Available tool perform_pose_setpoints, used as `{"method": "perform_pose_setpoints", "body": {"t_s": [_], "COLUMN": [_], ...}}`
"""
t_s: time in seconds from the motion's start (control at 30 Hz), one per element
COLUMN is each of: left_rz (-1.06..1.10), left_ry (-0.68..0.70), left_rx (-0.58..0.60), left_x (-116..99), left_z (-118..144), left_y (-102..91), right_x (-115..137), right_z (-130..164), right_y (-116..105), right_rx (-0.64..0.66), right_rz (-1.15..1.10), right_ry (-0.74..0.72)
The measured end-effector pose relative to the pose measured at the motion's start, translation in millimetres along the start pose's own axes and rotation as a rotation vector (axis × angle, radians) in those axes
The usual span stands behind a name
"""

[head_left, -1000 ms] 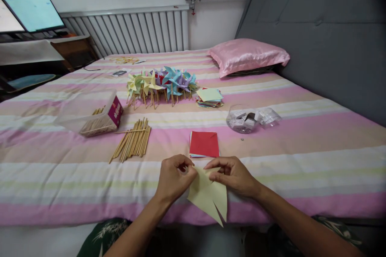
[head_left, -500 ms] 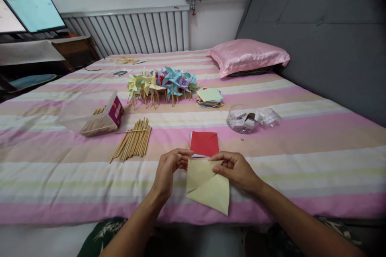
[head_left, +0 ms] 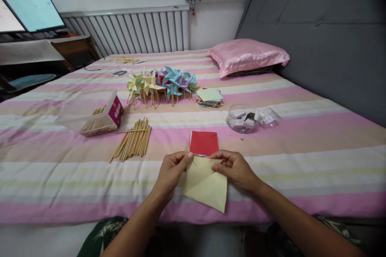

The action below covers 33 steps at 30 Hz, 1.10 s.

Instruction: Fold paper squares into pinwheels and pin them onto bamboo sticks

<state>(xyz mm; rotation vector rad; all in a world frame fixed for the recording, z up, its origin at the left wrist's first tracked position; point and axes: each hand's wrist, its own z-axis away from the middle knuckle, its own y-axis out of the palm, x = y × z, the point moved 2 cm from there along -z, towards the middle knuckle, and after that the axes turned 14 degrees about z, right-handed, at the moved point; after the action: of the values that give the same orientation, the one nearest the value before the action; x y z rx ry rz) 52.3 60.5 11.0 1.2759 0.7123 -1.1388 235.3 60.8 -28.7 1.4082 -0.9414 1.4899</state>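
A: Where's the yellow paper (head_left: 205, 188)?
B: Lower center of frame, between left hand (head_left: 169, 172) and right hand (head_left: 238, 172). Left pinches its upper-left corner, right its upper-right edge.
A: Orientation?
B: Squarish, can't call a long axis. Lowest corner points down-right.
A: Pose?
B: Fingertips inward, forearms slanting up from bottom edge.

The yellow sheet (head_left: 205, 188) is smooth, matt paper; from it, ten o'clock has a clear, glossy plastic tub (head_left: 104, 122), one o'clock a shiny, satin-like cloth pillow (head_left: 249, 54).
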Motion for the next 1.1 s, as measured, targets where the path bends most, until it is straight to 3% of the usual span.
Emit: {"method": "perform_pose_setpoints", "body": {"t_s": [0.13, 0.33, 0.47, 0.7, 0.97, 1.1], "left_rz": [0.065, 0.153, 0.098, 0.015, 0.123, 0.18], "left_ry": [-0.057, -0.168, -0.224, -0.25, -0.177, -0.156], "left_rx": [-0.041, 0.131, 0.154, 0.109, -0.091, -0.153], "left_x": [0, 5, 12, 17, 8, 0], "left_z": [0, 4, 5, 6, 0, -2], "left_y": [0.5, 8.5, 9.9, 9.0, -1.9, -4.8], "right_x": [2, 4, 3, 5, 4, 6], "right_z": [-1, -5, -5, -1, -3, -1], "right_y": [0, -6, -5, 4, -9, -8], "right_rx": [-0.036, -0.236, -0.224, -0.131, -0.285, -0.234], "right_rz": [-0.019, -0.073, -0.072, -0.004, 0.117, 0.213], "right_ry": [0.009, -0.004, 0.0, -0.038, -0.153, -0.206]}}
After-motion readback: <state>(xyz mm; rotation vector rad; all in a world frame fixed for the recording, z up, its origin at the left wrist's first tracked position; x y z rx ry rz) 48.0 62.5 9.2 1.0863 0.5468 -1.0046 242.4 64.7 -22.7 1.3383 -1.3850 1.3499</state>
